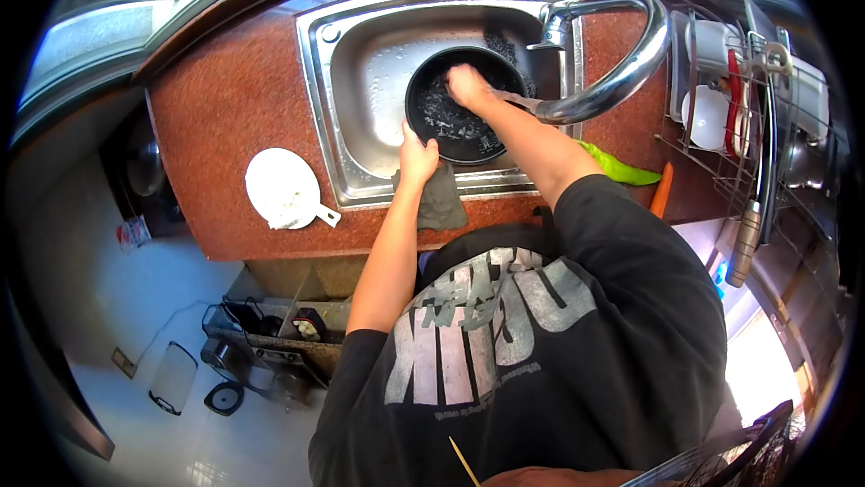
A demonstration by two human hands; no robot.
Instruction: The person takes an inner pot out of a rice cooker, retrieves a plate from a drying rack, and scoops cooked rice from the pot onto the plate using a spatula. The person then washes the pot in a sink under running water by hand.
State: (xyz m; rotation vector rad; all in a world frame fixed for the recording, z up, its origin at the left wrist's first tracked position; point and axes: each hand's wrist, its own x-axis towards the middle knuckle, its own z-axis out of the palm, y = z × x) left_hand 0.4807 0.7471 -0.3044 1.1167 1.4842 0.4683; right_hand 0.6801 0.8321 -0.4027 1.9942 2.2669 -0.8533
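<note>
A black round pan [441,131] is in the steel sink [360,63], wet inside with water and bubbles. My left hand [418,159] grips the pan's near-left rim, thumb on the inner side. My right hand [467,86] is inside the pan with its fingers curled closed; whatever they may hold is hidden. Water runs from the curved faucet [644,45] into the pan beside my right wrist. A dark grey cloth [440,200] hangs over the front edge of the sink, just below my left hand.
On the counter's left lies a white board with a handle [282,185]. To the right are a long green pepper [617,165] and a carrot [662,190]. A wire dish rack [689,149] holds white bowls [707,118] and a wooden-handled utensil [744,239].
</note>
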